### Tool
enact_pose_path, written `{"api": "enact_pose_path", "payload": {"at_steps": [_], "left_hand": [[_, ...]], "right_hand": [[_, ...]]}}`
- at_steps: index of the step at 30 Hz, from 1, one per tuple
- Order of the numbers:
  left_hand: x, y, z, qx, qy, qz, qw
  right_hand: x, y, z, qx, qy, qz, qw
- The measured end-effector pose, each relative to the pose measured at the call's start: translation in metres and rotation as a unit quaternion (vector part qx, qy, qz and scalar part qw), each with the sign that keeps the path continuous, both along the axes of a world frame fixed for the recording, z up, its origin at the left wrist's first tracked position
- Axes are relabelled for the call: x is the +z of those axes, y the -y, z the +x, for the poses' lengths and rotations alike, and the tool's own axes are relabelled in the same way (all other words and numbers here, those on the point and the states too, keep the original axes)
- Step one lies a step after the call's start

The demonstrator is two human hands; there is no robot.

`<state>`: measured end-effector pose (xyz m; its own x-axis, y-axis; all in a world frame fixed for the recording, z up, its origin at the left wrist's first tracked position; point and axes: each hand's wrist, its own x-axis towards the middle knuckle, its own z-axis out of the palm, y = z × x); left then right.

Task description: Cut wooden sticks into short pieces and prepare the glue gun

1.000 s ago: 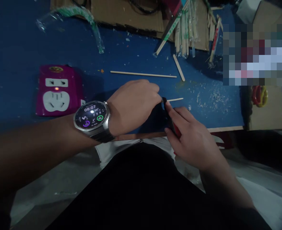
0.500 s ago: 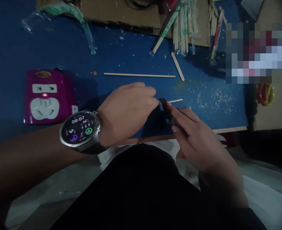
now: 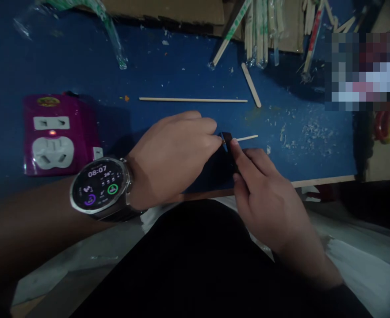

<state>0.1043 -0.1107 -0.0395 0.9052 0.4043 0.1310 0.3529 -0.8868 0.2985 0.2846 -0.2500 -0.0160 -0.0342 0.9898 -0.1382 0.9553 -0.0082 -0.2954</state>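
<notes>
My left hand (image 3: 178,154), with a round smartwatch (image 3: 101,185) on its wrist, is closed in a fist near the table's front edge. Its fingertips pinch a thin wooden stick, like a chopstick (image 3: 248,138), whose pale tapered end sticks out to the right; the rest is hidden by the hand. My right hand (image 3: 268,194) is closed around a dark utility knife (image 3: 227,138). The knife's head lies across the stick just beside the left fingertips, and the right index finger presses along it. Most of the knife's handle is hidden under the fingers.
A chopstick (image 3: 193,100) and a flat wooden stick (image 3: 251,85) lie beyond my hands. Pale shavings (image 3: 314,130) dot the blue table. A purple power socket (image 3: 60,137) stands left; wrapped chopsticks (image 3: 256,37) rest on cardboard at the back.
The view has shifted slightly. The knife's head has tilted and moved slightly along the stick, and my right fingers have shifted with it. My left hand keeps its grip.
</notes>
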Motion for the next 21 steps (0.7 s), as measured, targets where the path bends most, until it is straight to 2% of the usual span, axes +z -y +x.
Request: {"api": "enact_pose_path", "payload": {"at_steps": [5,15,21], "left_hand": [[0.0049,0.0006,0.0028,0.006,-0.025,-0.017,1.0],[0.0025,-0.0013,0.0011,-0.027,-0.044,0.003,0.999],[0.003,0.0,0.0014,-0.025,-0.038,0.011,0.999]], "right_hand": [[-0.0012,0.001,-0.0091,-0.01,0.046,0.013,0.999],[0.0034,0.0061,-0.0006,0.027,-0.009,-0.013,0.999],[0.0011,0.0097,0.0006,-0.018,-0.047,0.018,0.999]]}}
